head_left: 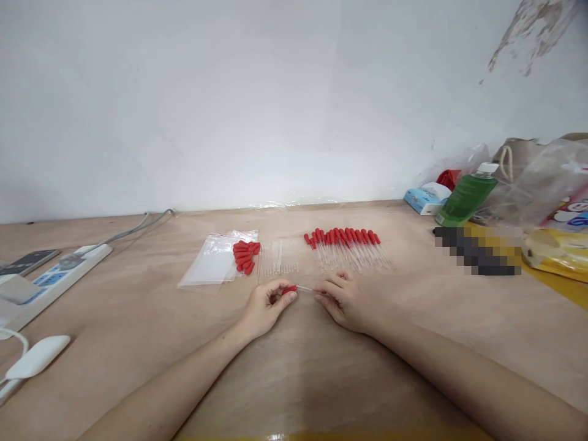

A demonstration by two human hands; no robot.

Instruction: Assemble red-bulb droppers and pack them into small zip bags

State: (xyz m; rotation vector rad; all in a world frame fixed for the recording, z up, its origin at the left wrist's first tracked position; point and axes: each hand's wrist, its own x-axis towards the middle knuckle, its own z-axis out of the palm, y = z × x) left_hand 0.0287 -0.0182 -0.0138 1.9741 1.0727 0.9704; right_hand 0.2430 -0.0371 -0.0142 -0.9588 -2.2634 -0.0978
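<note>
Pinches a red bulb (288, 290) between thumb and fingers of the left hand (267, 306); pinches the outer end of a clear tube (304, 288) with the fingertips of the right hand (343, 301). Holds both in line near the middle of the surface (285, 380), with the tube's inner end at the bulb.

Room for moving: broad stretch of surface between the forearms, down to a yellow strip (275, 437) at the lower border of view; further stretches outside each forearm. Beyond the hands, a narrow band only, bounded by loose bulbs (243, 256) and loose tubes (278, 257) at left and a fan of droppers (351, 237) at right. Beside the loose bulbs, flat clear bags (206, 264).

Left limit: power strip (94, 250), phone (34, 261) and white device (39, 356). Right limit: tissue pack (423, 199), green bottle (466, 197), plastic bags (526, 190) and a dark object (478, 251) obscured by pixelation.

Surface finish: brown, faintly mottled. Extends back to a pale wall (275, 104), with a glossy clear strip (275, 204) along part of the join and a damaged patch (535, 37) at upper right.
</note>
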